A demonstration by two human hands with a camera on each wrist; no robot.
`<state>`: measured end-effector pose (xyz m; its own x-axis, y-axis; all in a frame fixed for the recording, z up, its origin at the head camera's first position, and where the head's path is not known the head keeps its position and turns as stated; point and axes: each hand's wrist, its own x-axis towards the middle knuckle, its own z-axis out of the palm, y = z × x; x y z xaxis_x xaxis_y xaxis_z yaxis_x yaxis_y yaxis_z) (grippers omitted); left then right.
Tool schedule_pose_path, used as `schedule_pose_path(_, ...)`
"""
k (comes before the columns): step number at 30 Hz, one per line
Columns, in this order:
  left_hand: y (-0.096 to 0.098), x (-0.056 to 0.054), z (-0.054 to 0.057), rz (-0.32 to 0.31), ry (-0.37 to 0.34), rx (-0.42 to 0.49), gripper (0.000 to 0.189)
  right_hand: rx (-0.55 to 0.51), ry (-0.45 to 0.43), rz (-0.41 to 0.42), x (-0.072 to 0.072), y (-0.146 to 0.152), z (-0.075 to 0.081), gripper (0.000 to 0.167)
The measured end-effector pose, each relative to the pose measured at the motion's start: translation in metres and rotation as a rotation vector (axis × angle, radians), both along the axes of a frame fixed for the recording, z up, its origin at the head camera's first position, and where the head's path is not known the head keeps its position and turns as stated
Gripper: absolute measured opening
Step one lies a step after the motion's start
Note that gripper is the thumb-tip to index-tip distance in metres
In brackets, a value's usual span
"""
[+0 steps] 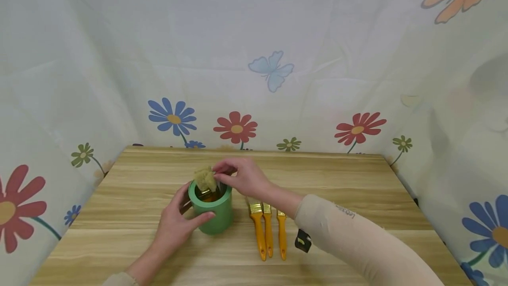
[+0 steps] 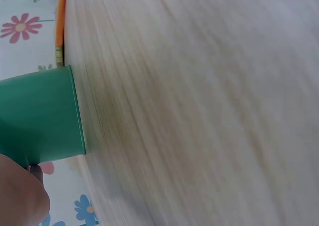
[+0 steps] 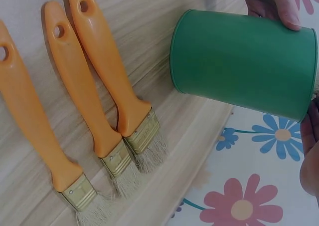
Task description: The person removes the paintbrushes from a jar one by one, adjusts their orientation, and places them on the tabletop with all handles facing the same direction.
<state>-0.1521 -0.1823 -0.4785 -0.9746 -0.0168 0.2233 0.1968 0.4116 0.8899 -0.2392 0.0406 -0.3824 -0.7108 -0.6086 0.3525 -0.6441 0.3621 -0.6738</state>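
Observation:
In the head view, a green cylindrical cup point(image 1: 216, 215) stands upright on the table. My left hand point(image 1: 174, 222) grips its side, the thumb across the front. A paintbrush point(image 1: 205, 180) stands in the cup with its pale bristles up, above the rim. At the rim's right side, my right hand point(image 1: 246, 178) pinches at the bristle end of a brush; its fingers hide part of the hold. Three paintbrushes with orange handles point(image 3: 75, 86) lie beside the cup, their bristles pointing away from me in the head view. The left wrist view shows the cup's wall point(image 2: 40, 118).
The wooden table point(image 1: 341, 175) reaches back to a hanging cloth point(image 1: 317, 109) printed with flowers and butterflies. A small black object point(image 1: 303, 240) shows beside the right sleeve point(image 1: 349, 233), right of the loose brushes. My right forearm passes over their bristle ends.

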Motion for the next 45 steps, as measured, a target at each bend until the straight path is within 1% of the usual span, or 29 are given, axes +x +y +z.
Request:
schedule_pose_path(8, -0.001, 0.001, 0.0, -0.002, -0.003, 0.0, 0.095, 0.025, 0.044, 0.052, -0.003, -0.003, 0.001, 0.021)
schedule_pose_path(13, -0.001, -0.002, -0.003, -0.004, 0.006, 0.001, 0.096, 0.029, 0.021, 0.077, -0.002, 0.0, 0.003, 0.025)
schedule_pose_path(16, -0.001, -0.002, -0.002, -0.004, 0.01, -0.002, 0.097, 0.017, 0.013, 0.076, 0.002, 0.005, 0.007, 0.029)
schedule_pose_path(20, -0.001, -0.001, -0.001, -0.005, 0.015, -0.008, 0.097, 0.0, 0.036, 0.095, 0.01, 0.009, 0.012, 0.034)
schedule_pose_path(24, -0.001, -0.001, -0.001, -0.005, 0.021, -0.004, 0.096, 0.03, 0.082, 0.135, 0.018, 0.007, 0.014, 0.04)
schedule_pose_path(26, -0.001, -0.001, -0.001, -0.004, 0.023, -0.002, 0.096, 0.05, 0.088, 0.145, 0.021, 0.005, 0.013, 0.043)
schedule_pose_path(30, 0.0, -0.002, -0.002, -0.003, 0.03, -0.003, 0.094, 0.08, 0.073, 0.132, 0.024, 0.001, 0.009, 0.047)
schedule_pose_path(36, -0.001, -0.002, -0.003, -0.01, 0.032, 0.006, 0.092, 0.119, 0.103, 0.113, 0.025, -0.004, 0.005, 0.048)
schedule_pose_path(45, -0.001, -0.001, -0.003, -0.01, 0.035, -0.002, 0.091, 0.134, 0.12, 0.096, 0.025, -0.012, 0.001, 0.048)
